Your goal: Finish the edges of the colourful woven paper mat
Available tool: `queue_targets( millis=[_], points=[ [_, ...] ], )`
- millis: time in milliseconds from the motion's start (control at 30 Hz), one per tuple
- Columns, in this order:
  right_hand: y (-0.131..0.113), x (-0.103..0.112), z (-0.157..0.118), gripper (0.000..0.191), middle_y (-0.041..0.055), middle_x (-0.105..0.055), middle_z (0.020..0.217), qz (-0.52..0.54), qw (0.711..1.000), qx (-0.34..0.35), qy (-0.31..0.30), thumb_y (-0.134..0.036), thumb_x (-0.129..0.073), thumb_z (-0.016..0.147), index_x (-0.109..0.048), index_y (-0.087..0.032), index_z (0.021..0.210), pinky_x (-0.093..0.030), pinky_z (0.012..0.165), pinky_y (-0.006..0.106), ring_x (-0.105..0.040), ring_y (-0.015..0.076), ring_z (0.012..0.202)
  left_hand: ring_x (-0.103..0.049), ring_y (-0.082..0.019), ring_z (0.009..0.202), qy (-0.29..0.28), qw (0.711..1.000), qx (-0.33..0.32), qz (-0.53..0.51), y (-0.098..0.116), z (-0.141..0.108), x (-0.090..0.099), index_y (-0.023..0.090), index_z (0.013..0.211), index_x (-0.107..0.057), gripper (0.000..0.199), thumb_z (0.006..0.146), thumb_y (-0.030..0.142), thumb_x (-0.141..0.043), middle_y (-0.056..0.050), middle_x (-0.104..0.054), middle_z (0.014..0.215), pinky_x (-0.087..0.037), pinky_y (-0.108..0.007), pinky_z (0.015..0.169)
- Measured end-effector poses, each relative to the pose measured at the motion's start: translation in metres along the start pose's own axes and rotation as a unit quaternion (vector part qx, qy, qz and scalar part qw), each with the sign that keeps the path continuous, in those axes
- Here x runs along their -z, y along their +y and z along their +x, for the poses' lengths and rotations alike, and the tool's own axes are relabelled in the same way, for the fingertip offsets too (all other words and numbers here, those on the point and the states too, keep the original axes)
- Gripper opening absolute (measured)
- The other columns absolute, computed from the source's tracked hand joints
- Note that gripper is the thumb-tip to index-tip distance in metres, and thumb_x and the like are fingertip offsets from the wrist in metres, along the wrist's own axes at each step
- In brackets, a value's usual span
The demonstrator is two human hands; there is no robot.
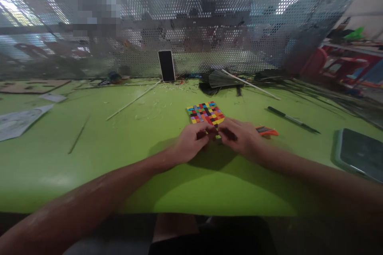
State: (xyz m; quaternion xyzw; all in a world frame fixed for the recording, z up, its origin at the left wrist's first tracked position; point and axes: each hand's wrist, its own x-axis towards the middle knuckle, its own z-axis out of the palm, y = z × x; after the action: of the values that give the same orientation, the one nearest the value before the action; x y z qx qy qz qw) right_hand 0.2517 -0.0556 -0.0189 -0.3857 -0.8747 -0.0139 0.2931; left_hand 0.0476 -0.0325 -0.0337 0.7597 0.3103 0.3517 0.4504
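Note:
A small square mat (pixel 206 112) woven from multicoloured strips lies on the green table, its near edge under my fingers. My left hand (pixel 194 139) is closed in a pinch at that near edge. Facing it, my right hand (pixel 239 135) pinches the same edge, with the fingertips of both hands almost meeting. My fingers hide the near part of the mat, so the exact strip between them does not show. Just beyond my right hand rests an orange-and-grey tool (pixel 267 131), partly covered, which looks like a cutter.
A black pen-like tool (pixel 293 119) and a dark phone-like slab (pixel 362 153) lie to the right. A phone (pixel 166 66) leans on the perforated metal screen (pixel 191 28) behind. Dark fibre bundles (pixel 224 79), thin sticks (pixel 133 101) and paper (pixel 22 121) are scattered about the green table (pixel 89 179).

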Motion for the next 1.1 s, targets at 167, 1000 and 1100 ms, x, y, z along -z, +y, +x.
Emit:
queue_targets(
  millis=[167,1000,1100],
  points=[
    [0.0025,-0.0004,-0.0001,0.014,0.0032,-0.061,0.078,-0.001,1.0,0.012,-0.008,-0.021,-0.045,0.096,-0.058,-0.018,0.091,-0.033,0.057,0.026,-0.05,0.0122,0.063,-0.053,-0.009,0.054,-0.004,1.0,0.0,0.006,0.0,0.0006,0.002,0.015,0.091,-0.061,0.009,0.09,0.02,-0.054,0.001,-0.061,0.069,-0.042,-0.022,0.054],
    [0.0014,0.0018,0.0021,0.016,0.006,-0.069,0.087,0.11,0.992,-0.031,-0.046,-0.018,-0.049,0.091,-0.064,-0.017,0.097,-0.046,0.069,0.028,-0.059,0.0156,0.072,-0.057,-0.014,0.073,0.013,0.972,-0.142,0.187,0.0014,-0.0014,0.0065,0.016,0.085,-0.063,0.006,0.086,0.017,-0.057,-0.003,-0.066,0.082,-0.044,-0.026,0.068],
    [0.0012,0.0028,0.0031,0.019,0.0066,-0.069,0.088,0.124,0.99,-0.037,-0.051,-0.017,-0.05,0.089,-0.066,-0.017,0.098,-0.047,0.072,0.029,-0.06,0.0162,0.074,-0.057,-0.014,0.072,0.014,0.955,-0.191,0.225,0.0003,-0.0018,0.0079,0.016,0.086,-0.063,0.009,0.09,0.017,-0.055,-0.004,-0.066,0.081,-0.044,-0.025,0.067]
  ],
)
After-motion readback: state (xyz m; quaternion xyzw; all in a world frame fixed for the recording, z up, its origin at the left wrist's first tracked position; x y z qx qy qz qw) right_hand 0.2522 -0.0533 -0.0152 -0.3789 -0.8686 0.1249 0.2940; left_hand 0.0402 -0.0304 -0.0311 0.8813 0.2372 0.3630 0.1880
